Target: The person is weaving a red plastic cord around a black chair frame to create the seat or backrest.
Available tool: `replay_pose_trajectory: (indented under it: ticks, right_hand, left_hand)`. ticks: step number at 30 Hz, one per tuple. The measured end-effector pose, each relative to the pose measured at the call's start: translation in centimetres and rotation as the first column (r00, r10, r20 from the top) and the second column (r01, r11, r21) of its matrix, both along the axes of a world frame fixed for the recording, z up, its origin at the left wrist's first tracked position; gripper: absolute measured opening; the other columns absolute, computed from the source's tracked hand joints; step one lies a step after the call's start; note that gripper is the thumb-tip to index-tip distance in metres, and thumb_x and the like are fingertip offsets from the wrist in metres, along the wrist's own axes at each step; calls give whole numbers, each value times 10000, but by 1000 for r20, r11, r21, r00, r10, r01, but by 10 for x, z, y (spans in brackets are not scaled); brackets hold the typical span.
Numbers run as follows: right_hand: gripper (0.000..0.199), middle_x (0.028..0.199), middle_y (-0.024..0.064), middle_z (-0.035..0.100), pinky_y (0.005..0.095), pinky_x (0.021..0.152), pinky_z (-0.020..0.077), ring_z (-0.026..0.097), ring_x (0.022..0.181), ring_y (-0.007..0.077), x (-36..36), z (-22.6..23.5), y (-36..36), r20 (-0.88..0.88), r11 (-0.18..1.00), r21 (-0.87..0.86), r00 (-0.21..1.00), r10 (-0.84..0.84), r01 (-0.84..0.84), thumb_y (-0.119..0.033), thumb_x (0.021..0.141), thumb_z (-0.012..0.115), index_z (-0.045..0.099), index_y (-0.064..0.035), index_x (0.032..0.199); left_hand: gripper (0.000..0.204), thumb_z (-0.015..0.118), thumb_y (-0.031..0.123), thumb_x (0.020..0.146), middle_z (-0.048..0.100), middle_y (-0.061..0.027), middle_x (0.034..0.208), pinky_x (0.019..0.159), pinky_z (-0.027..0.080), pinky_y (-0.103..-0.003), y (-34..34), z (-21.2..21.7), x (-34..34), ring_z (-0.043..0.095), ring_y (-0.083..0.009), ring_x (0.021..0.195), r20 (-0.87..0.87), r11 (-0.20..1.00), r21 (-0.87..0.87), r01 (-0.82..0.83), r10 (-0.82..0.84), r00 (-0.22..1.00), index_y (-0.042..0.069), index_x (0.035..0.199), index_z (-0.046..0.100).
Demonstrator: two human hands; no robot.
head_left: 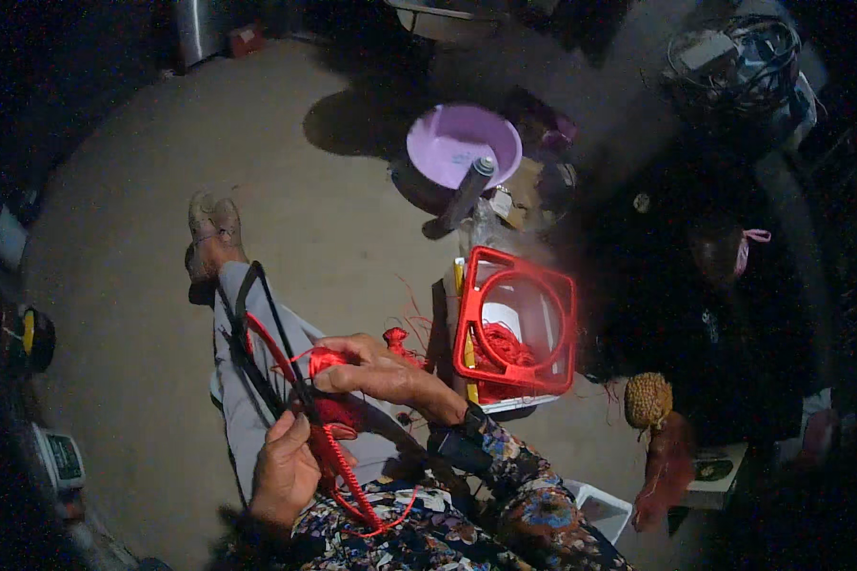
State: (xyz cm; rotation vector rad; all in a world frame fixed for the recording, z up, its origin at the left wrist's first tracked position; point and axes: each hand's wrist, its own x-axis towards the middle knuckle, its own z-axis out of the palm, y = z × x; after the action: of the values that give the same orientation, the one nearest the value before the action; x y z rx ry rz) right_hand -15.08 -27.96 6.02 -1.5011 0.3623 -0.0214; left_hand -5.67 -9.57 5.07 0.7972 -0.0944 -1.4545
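Observation:
Across my lap leans a narrow black frame [278,324] of thin rods, with red cord [350,483] coiled tightly along its lower rod. My left hand [288,468] is closed around the frame beside the coiled part. A small bundle of red cord [325,361] is pinched in my right hand [376,371], close against the upper part of the frame. One loose cord end curves below the frame over my patterned clothing. My right fingertips are partly hidden behind the bundle and the hand itself.
To the right, a box with a red square rim [568,314] and round opening holds tangled red cord [505,344]. Farther off stand a purple basin [428,164] and a dark cylinder [468,195]. A knobbly tan ball [648,400] and a white tray [605,509] lie right.

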Motion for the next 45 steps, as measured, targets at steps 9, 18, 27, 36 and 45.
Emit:
replay_pose_trajectory:
  ticks: [9, 18, 27, 36, 45]
  right_hand:
    - [396, 941, 68, 609, 285, 795, 439, 550, 895, 141, -36, 5, -54, 184, 937, -188, 947, -262, 296, -323, 818, 656, 575, -48, 1089]
    - [318, 1048, 103, 577, 335, 890, 406, 534, 1004, 206, -44, -4, 31, 230, 969, -57, 948, -221, 240, -203, 769, 685, 596, -12, 1007]
    - [332, 861, 104, 626, 364, 792, 491, 614, 793, 224, -55, -6, 9, 207, 728, 598, 813, -545, 336, -315, 840, 574, 575, -17, 987]
    - [318, 709, -17, 439, 279, 540, 405, 409, 544, 102, -220, 127, -106, 330, 560, 470, 452, -829, 682, -379, 843, 583, 503, -82, 922]
    - [165, 689, -27, 363, 219, 467, 336, 347, 504, 72, -282, 99, -117, 582, 720, 570, 425, -694, 395, -249, 902, 507, 458, -97, 862]
  left_hand:
    - [395, 439, 257, 936, 592, -274, 1001, 694, 540, -461, -8, -5, -2, 631, -365, 820, 86, 997, -63, 42, -37, 996, -66, 1163, 426]
    - [416, 399, 288, 952, 605, -219, 992, 662, 552, -427, -6, -4, -7, 635, -333, 819, 120, 1000, 14, 26, -27, 992, -50, 1194, 413]
    - [400, 403, 262, 950, 610, -177, 831, 510, 523, -326, -9, 13, -5, 626, -249, 640, 180, 992, 114, -58, 37, 983, -6, 1246, 392]
    - [240, 428, 215, 942, 579, -135, 742, 514, 505, -323, -19, 21, -18, 569, -222, 581, 49, 969, 174, -177, 171, 984, 6, 1049, 478]
    - [191, 460, 221, 926, 580, -95, 749, 524, 498, -347, -11, 31, -3, 568, -207, 595, 182, 992, 121, -47, 25, 983, 66, 1031, 500]
